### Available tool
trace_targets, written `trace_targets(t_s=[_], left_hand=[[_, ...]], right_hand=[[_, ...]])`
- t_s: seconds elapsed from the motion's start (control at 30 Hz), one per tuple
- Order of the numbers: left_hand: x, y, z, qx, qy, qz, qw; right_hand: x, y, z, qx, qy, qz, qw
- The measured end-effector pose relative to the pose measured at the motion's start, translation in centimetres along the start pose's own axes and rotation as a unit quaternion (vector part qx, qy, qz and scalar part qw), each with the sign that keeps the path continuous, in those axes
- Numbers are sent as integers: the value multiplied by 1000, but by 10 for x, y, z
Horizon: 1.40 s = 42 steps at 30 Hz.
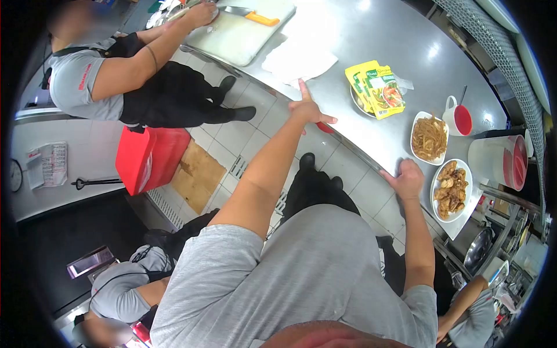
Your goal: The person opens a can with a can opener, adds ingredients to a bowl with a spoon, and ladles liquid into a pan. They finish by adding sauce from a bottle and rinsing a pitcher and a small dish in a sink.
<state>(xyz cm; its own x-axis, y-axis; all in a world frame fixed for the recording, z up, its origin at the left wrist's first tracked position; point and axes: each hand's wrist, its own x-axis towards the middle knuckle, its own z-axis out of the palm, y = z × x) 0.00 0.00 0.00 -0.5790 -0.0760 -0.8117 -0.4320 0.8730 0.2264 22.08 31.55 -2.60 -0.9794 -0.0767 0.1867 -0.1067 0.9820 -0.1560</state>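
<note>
My left hand (pixel 308 109) rests at the edge of the steel table (pixel 348 130), index finger and thumb stretched apart, near a white cloth (pixel 299 58). A small red thing (pixel 325 127) shows beside its thumb, just below the edge. Farther right, my right hand (pixel 408 178) leans on the same edge, thumb spread and other fingers bent, nothing seen in it. Beside it are a dish of brown noodles (pixel 429 138) and an oval plate of browned food pieces (pixel 451 190). Yellow seasoning packets (pixel 376 90) lie on a bowl.
A co-worker (pixel 110 75) stands at the left by a cutting board (pixel 241 32) with an orange-handled knife (pixel 261 18). A red-and-white mug (pixel 458 119) and a white container (pixel 496 159) are at right. A red bin (pixel 148 159) stands on the floor.
</note>
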Motion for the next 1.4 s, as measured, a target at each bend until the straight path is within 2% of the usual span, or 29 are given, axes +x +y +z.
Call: trace_targets(t_s=[0.07,0.1,0.17,0.3,0.67,0.77,1.13,1.27,1.4], left_hand=[[1,7,8,20,25,11,999],[-3,-7,-11,32,39,-11,999],[-5,-4,-5,14,19,-13,1000],[-1,-3,1,-5,34,28,999],[-2,-2,0,-11,26,4,1000],[-2,-4,1,-9,42,27,999],[-2,-2,-3,0,16,12,1000],[-15,2,-9,-9,-19,-19,1000],[-16,2,-7,-26,6,-16,1000]], right_hand=[[-1,8,-5,-20,0,-10,1000],[3,-12,12,12,8,-5,1000],[-1,-5,5,9,-4,-1,1000],[0,-1,-1,2,24,-16,1000],[1,-3,-3,-1,21,-4,1000],[0,-1,0,-8,18,-3,1000],[2,-4,-2,-7,0,-2,1000],[2,-5,-3,-9,10,-6,1000],[1,-5,-3,-5,15,-6,1000]])
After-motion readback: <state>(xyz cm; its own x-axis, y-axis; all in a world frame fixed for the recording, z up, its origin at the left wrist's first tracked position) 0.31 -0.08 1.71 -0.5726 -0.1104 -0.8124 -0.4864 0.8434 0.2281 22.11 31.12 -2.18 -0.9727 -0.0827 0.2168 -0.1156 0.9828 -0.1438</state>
